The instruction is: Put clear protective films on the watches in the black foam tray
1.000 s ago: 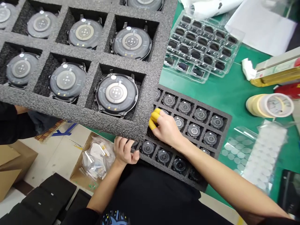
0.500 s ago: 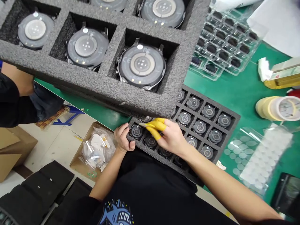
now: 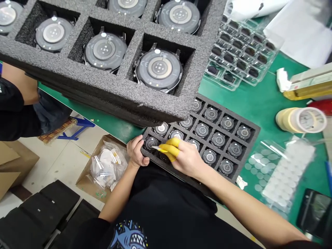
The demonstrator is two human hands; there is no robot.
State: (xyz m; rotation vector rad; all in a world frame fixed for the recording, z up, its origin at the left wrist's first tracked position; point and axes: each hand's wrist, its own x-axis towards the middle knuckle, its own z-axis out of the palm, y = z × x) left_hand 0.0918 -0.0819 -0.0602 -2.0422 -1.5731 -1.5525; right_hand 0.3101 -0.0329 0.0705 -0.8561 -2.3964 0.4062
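Note:
A black foam tray (image 3: 250,152) in front of me holds rows of round smartwatch bodies, backs up. My left hand (image 3: 136,151) is closed round the tray's left corner. Beside it, a watch body (image 3: 151,143) sits in the corner compartment. My right hand (image 3: 185,154), with yellow finger cots on some fingers, pinches a small pale pointed thing (image 3: 156,148). Its tip is at the right side of that corner watch; I cannot tell whether they touch. The right hand covers several compartments in the near rows.
A stack of foam trays (image 3: 103,83) with larger-looking watch bodies overhangs the far left. Clear plastic trays (image 3: 243,52), a yellowish jar (image 3: 301,120) and a sheet of round stickers (image 3: 287,173) lie on the green table. A box of plastic scraps (image 3: 103,169) stands below left; another person's arm (image 3: 20,83) shows beyond.
My right hand has moved slightly towards me, so the pale tip is lower beside the corner watch and more watches show behind it. The left hand stays at the tray's corner.

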